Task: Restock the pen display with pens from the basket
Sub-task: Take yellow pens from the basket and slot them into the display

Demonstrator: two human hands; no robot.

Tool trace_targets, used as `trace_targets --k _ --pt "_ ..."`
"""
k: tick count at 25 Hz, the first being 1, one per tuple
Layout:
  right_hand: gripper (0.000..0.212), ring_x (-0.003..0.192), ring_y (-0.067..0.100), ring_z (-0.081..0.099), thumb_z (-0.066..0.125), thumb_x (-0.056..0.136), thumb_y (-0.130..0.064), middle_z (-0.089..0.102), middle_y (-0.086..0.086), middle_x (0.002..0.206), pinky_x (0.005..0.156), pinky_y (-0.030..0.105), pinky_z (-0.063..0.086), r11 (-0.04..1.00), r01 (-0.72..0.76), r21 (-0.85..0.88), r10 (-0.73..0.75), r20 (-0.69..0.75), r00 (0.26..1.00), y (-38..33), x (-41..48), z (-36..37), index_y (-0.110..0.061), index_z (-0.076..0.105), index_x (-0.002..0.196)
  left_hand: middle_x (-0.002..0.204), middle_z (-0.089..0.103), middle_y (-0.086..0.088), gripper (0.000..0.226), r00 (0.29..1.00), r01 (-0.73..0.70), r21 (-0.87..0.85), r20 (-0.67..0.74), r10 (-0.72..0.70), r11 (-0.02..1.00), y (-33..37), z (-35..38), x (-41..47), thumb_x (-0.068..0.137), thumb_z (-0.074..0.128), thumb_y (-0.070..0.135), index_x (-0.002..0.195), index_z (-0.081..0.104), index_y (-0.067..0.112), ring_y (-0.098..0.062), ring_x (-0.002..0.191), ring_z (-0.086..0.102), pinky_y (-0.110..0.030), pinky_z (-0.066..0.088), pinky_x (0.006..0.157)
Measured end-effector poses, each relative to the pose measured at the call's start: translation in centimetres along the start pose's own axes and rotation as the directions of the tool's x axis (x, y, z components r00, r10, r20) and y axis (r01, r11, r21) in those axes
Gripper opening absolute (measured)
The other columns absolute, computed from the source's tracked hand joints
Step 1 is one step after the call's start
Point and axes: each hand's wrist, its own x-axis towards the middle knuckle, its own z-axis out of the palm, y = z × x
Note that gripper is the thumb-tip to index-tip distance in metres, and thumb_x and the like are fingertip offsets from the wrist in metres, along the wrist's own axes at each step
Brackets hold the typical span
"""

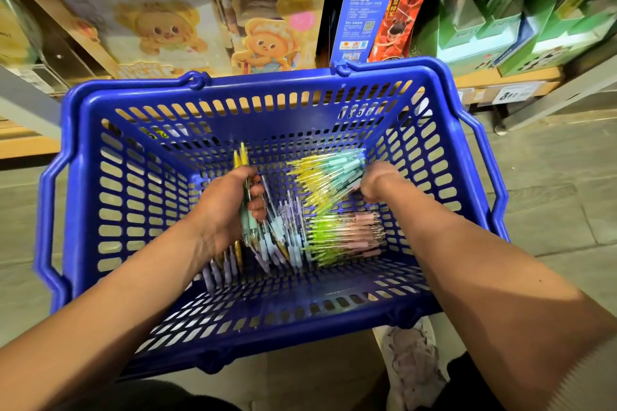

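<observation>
**Reaching into the basket [80, 117]**

Head view: grips a few yellow pens [243, 157] in left hand [227, 207], long axis toward far edge. Clasps yellow-teal bundle [327, 177] in right hand [377, 185] near far right corner, lying crosswise, teal ends rightward.

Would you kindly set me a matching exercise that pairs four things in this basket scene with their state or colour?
Things:
1. left hand
2. right hand
3. green-and-pink pen bundle
4. basket

States:
A. lies on the basket floor, untouched
B. blue plastic
C. grips the yellow-and-teal pen bundle
D. holds a handful of loose pens

Pairs: 1-D, 2-C, 3-A, 4-B.
</observation>
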Motion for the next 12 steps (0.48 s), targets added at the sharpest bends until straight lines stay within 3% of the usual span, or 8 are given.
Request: trace_targets --k 3,6,9,11,12 --pt "0.040 0.119 0.025 0.061 0.051 0.096 0.002 0.058 0.008 0.137 0.100 0.034 0.051 0.912 0.228 -0.340 -0.242 0.002 0.970 -0.1 0.8 -0.6 -0.013 0.057 0.133 0.061 0.039 0.003 0.022 1.000 0.004 0.007 -0.003 -0.004 1.000 0.0 0.1 -0.2 0.106 0.042 0.019 0.084 0.045 0.018 -0.012 0.048 0.030 -0.024 0.029 0.044" --pt "0.051 0.125 0.027 0.058 0.060 0.094 0.000 0.051 0.007 0.147 0.102 0.036 0.051 0.739 0.322 -0.592 -0.273 0.174 0.946 -0.9 0.8 -0.2 -0.016 0.051 0.142 0.061 0.039 0.003 0.022 1.000 0.002 0.020 -0.001 -0.002 1.000 0.0 0.0 -0.2 0.106 0.042 0.020 0.084 0.045 0.018 -0.012 0.048 0.030 -0.024 0.029 0.045" --pt "0.054 0.116 0.035 0.063 0.057 0.089 0.014 0.054 0.017 0.138 0.089 0.040 0.056 0.618 0.361 -0.698 -0.374 0.143 0.916 -0.4 1.1 1.0 -0.009 0.052 0.137 0.061 0.040 0.003 0.024 1.000 -0.004 0.038 0.003 0.004 0.999 -0.1 0.2 0.0 0.107 0.041 0.020 0.083 0.046 0.018 -0.011 0.046 0.031 -0.024 0.031 0.043" --pt "0.054 0.104 0.035 0.067 0.054 0.086 0.017 0.060 0.014 0.123 0.076 0.039 0.054 0.561 0.385 -0.733 -0.444 0.126 0.887 0.0 1.0 0.9 -0.011 0.054 0.131 0.060 0.040 0.003 0.024 1.000 -0.004 0.042 0.000 0.004 0.999 -0.2 0.2 0.1 0.107 0.041 0.020 0.083 0.046 0.018 -0.011 0.046 0.032 -0.024 0.032 0.042" --pt "0.049 0.099 0.034 0.068 0.054 0.087 0.016 0.062 0.012 0.118 0.076 0.038 0.055 0.533 0.398 -0.747 -0.458 0.141 0.878 -0.1 1.2 0.7 -0.011 0.056 0.128 0.060 0.040 0.003 0.023 1.000 -0.004 0.039 0.000 0.004 0.999 -0.2 0.1 0.2 0.106 0.041 0.020 0.084 0.046 0.018 -0.011 0.046 0.032 -0.024 0.032 0.042"
